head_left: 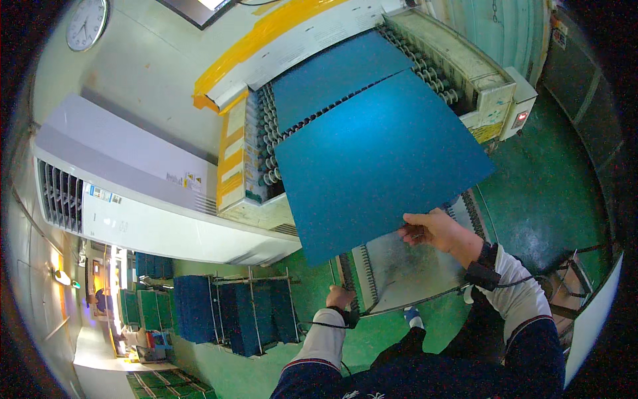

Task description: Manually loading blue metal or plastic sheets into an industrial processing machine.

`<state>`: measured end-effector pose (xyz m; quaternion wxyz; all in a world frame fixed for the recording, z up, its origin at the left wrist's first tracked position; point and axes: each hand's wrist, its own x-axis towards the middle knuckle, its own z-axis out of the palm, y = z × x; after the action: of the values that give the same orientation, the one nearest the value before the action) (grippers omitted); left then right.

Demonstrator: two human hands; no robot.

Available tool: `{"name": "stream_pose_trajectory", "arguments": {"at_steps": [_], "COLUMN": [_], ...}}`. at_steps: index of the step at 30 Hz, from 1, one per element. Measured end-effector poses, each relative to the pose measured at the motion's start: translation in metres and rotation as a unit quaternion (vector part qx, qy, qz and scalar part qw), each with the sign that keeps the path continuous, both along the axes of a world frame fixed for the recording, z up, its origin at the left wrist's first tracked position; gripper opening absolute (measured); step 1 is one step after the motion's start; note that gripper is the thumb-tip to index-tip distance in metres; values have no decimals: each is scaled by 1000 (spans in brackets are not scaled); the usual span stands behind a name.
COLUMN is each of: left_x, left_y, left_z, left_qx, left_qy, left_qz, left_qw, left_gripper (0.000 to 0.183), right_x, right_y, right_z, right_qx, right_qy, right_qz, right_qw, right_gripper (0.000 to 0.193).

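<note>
The right grip (pixel 437 229) is clamped on the near edge of a flat, smooth blue rectangular sheet (pixel 379 159), which reaches away from it over the near end of the pale, long-sided roller machine (pixel 488 100). The left grip (pixel 340 297), farther from that machine, is at a black toothed rail (pixel 346 271); its closure I cannot tell.

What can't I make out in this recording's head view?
All in the head view:
Underside of the front blue panel: its top face hides it.
Fingertip contact of the right hand: the curled fingers hide it.
Whether the left hand grips the black toothed strip: too small, fingers turned away.
What lies beyond the rear blue panel: the white hood blocks it.
Dark-framed screen: cut off by the top edge.
</note>
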<state>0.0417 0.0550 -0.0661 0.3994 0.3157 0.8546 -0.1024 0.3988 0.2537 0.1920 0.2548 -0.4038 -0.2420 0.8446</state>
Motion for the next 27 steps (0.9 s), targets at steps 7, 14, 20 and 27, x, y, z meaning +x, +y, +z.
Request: {"name": "stream_pose_trajectory", "arguments": {"at_steps": [7,14,20,27], "left_x": [20,19,20,20], "left_y": [7,7,10,6], "left_z": [39,34,40,37], "left_qx": [25,18,32,38], "left_qy": [21,10,23,35], "left_qz": [-5,-41,-3,-6], "left_qw": [999,999,999,999], "left_gripper": [79,79,79,80], "right_x": [-2,-5,-7,-8], "right_y": [2,6,9,11], "right_z": [-6,-11,-14,-14], "right_qx": [12,8,32,34], "right_qy": [43,65,58,55], "right_qz": [-10,-29,-30,-40], "right_qw": [999,997,997,997], "right_gripper": [23,21,23,23]}}
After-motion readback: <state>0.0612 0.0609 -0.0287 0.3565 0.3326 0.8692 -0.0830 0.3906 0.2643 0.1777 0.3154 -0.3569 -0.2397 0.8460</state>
